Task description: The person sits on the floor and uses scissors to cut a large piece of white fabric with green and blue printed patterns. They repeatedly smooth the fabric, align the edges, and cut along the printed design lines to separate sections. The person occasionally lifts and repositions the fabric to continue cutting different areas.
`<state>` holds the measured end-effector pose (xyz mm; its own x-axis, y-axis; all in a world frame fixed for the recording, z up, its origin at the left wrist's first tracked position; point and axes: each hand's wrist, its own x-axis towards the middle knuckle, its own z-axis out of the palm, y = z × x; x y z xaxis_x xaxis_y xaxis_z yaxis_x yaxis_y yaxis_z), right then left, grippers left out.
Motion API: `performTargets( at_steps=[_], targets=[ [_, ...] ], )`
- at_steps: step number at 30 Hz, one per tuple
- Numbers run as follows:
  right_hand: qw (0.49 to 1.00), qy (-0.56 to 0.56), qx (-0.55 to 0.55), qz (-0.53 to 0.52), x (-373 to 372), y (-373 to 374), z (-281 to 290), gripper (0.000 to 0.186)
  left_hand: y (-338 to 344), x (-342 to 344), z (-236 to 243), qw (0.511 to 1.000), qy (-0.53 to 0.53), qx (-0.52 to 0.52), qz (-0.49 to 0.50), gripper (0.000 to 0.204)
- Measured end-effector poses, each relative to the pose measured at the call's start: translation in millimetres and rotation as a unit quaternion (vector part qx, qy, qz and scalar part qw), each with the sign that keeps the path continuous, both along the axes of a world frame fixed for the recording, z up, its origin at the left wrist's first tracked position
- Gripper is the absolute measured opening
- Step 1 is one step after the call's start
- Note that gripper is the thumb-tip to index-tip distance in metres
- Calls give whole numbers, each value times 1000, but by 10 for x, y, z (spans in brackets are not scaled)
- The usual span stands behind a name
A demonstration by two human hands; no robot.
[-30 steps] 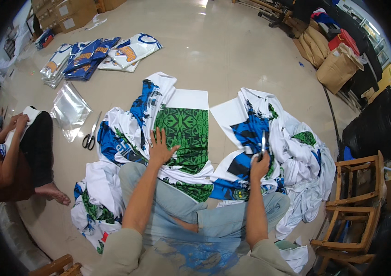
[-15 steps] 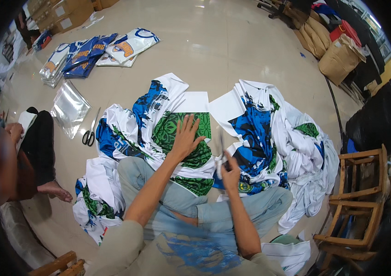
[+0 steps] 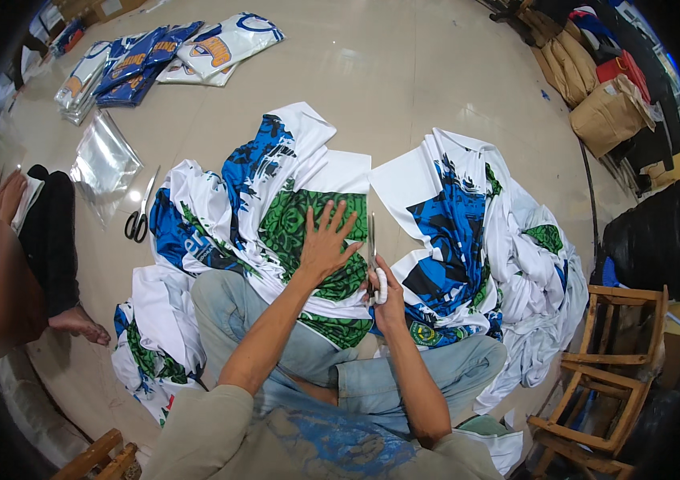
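My left hand (image 3: 326, 246) lies flat with fingers spread on a green patterned panel of printed fabric (image 3: 284, 218), which has a white strip along its far end. In my right hand (image 3: 390, 308) is a pair of scissors (image 3: 372, 240) with a white-wrapped handle. Its blades point away from me along the panel's right edge; whether they touch the cloth I cannot tell. Right of the blades lies a heap of white, blue and green printed fabric (image 3: 444, 220). More printed cloth (image 3: 166, 308) is bunched by my left knee.
Black-handled scissors (image 3: 138, 224) and clear plastic bags (image 3: 106, 164) lie at the left. Beyond them are packed garments (image 3: 136, 64). A person's foot (image 3: 80, 324) is at the left. Wooden stools (image 3: 616, 360) stand at the right, with a brown paper bag (image 3: 610, 116) farther back.
My right hand has brought the scissors, blurred by motion before, to the green panel's right edge. My left hand stays spread on the fabric. The whole view has shifted slightly.
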<state>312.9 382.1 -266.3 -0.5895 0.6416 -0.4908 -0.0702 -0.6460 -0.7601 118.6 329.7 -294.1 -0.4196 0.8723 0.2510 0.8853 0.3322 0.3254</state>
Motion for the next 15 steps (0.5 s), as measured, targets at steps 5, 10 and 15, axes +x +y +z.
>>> performTargets(
  at_steps=[5, 10, 15],
  targets=[
    [998, 17, -11, -59, -17, 60, 68, 61, 0, -10, -14, 999, 4, -5, -44, 51],
    [999, 5, 8, -38, -51, -34, 36, 53, -7, -2, -19, 997, -51, 36, -47, 48],
    [995, 59, -16, -76, -263, 2, 82, 57, -28, 12, -5, 995, -74, 54, -51, 47]
  ],
)
